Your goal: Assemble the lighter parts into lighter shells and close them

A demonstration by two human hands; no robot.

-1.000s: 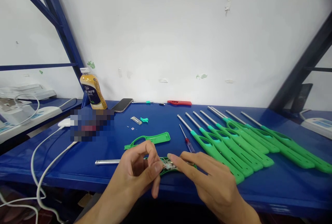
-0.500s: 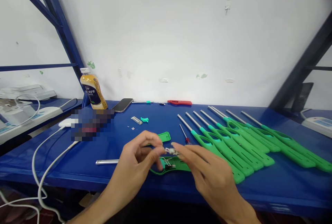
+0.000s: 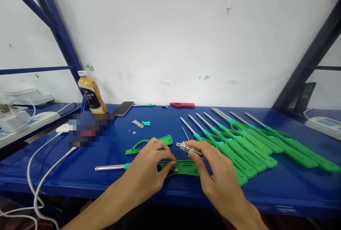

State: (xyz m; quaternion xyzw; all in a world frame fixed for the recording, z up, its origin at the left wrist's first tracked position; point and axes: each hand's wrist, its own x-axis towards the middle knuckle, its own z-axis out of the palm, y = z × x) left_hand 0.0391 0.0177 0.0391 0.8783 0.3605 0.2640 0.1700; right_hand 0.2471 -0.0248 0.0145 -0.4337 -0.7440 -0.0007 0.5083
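1. Grip of right hand (image 3: 220,167): pinches a slim, clear plastic capsule (image 3: 187,147) with a whitish tip firmly between thumb and fingers, above a glossy blue table (image 3: 165,123).
2. Left hand (image 3: 155,164): rests fingertips inside an open green plastic handle shell (image 3: 187,167) with a silver metal tube (image 3: 110,168); cannot tell any hold there.
3. Shell: lies on the table, near a loose green plastic handle half (image 3: 166,140).

Green half-shell (image 3: 188,166) open side up, metal tube (image 3: 109,167) pointing left. Clear tank (image 3: 190,148) held apart from it, slightly tilted.
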